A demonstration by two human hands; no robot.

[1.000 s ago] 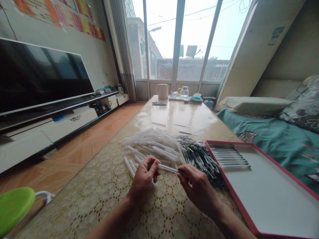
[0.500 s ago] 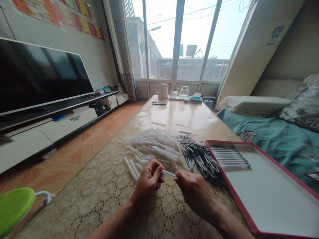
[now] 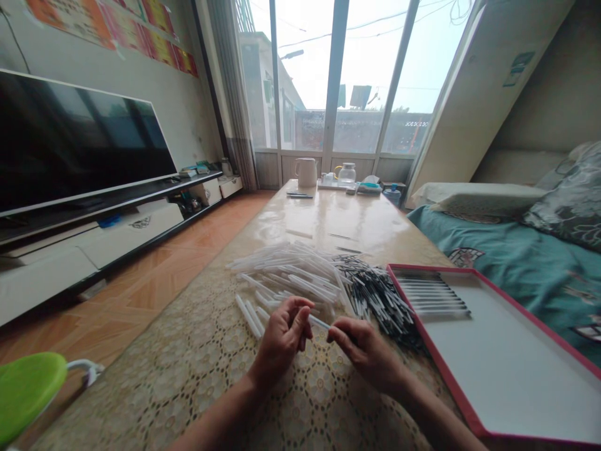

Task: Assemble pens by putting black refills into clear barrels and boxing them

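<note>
Between my hands runs a slim whitish pen barrel (image 3: pixel 319 322), tilted a little down to the right. My left hand (image 3: pixel 285 332) pinches its left end with thumb and fingers. My right hand (image 3: pixel 364 347) is closed on its right end, and that end is hidden in the fingers. Just beyond my left hand lies a heap of white translucent pen barrels (image 3: pixel 300 275). A pile of dark, thin pen refills (image 3: pixel 380 300) spreads beyond my right hand. Several pens (image 3: pixel 436 295) with dark ends lie in a row inside a red-rimmed shallow box (image 3: pixel 521 369) on the right.
The long table (image 3: pixel 188 369) has a patterned cover. At its far end stand a beige kettle (image 3: pixel 307 173), a glass pot (image 3: pixel 347 173) and a tissue pack (image 3: pixel 369 185). A green stool (image 3: pixel 30 391) is at lower left, a teal-covered bed (image 3: pixel 511 250) at right.
My hands have come closer together, and less of the pen barrel shows between them. My right hand has shifted slightly left and down. The piles and the box look unchanged.
</note>
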